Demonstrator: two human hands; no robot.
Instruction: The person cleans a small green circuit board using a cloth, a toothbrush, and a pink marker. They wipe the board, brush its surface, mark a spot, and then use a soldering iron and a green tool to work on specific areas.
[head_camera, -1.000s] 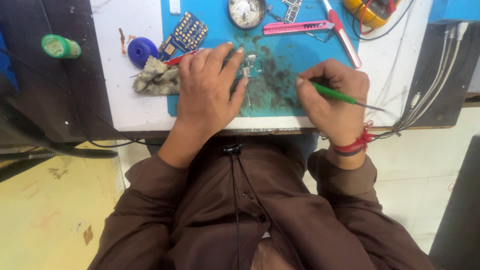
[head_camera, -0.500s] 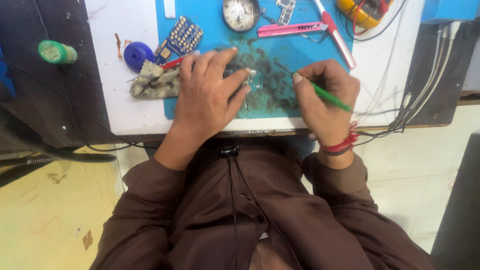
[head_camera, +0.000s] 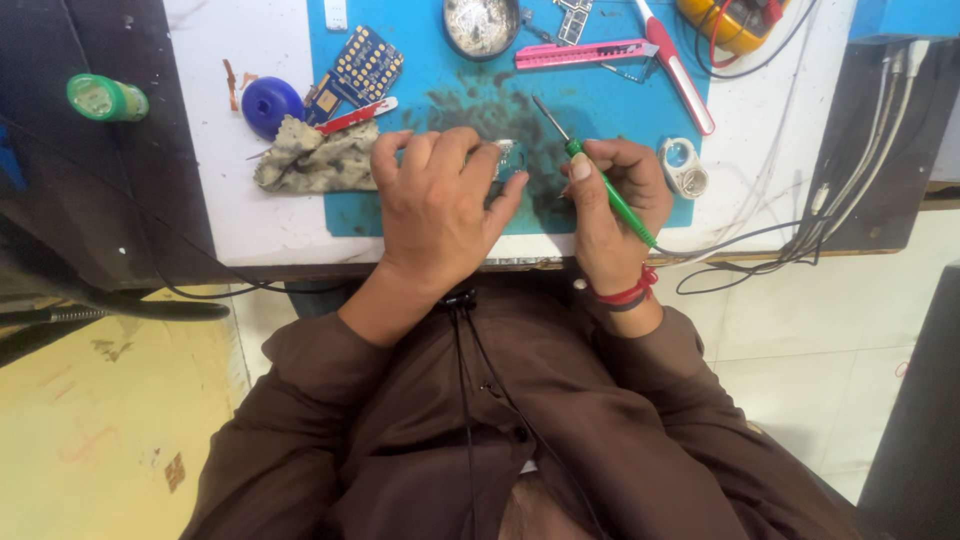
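Seen from the head camera, a white table (head_camera: 250, 210) carries a blue work mat (head_camera: 640, 110) whose middle is smeared with dark stains; to the left of the table the floor is yellow, to the right it is pale tile, and a dark panel stands at either side. Along the far part of the mat lie a blue circuit board with gold pads (head_camera: 362, 70), a round metal tin (head_camera: 482, 25), a pink utility knife (head_camera: 585, 52) and a red-and-white handled tool (head_camera: 678, 72), with a yellow meter (head_camera: 728, 22) at the top edge. A blue round cap (head_camera: 272, 104) and a crumpled dirty rag (head_camera: 312, 160) sit at the mat's left border, a green bottle (head_camera: 106, 98) lies well apart on the dark panel, and a small loupe (head_camera: 684, 168) rests just beside the right hand. White and black cables (head_camera: 800, 215) trail off the right side. The left hand (head_camera: 440, 205) lies palm down on the mat, fingers curled over a small part (head_camera: 508, 160) that is mostly hidden beneath them, near the mat's centre. The right hand (head_camera: 615, 210), wearing a red wrist thread, is closed around a green-handled soldering iron (head_camera: 598, 178), thin and pen-like, its metal tip pointing up and to the left above the stained patch, just beside the left fingertips.
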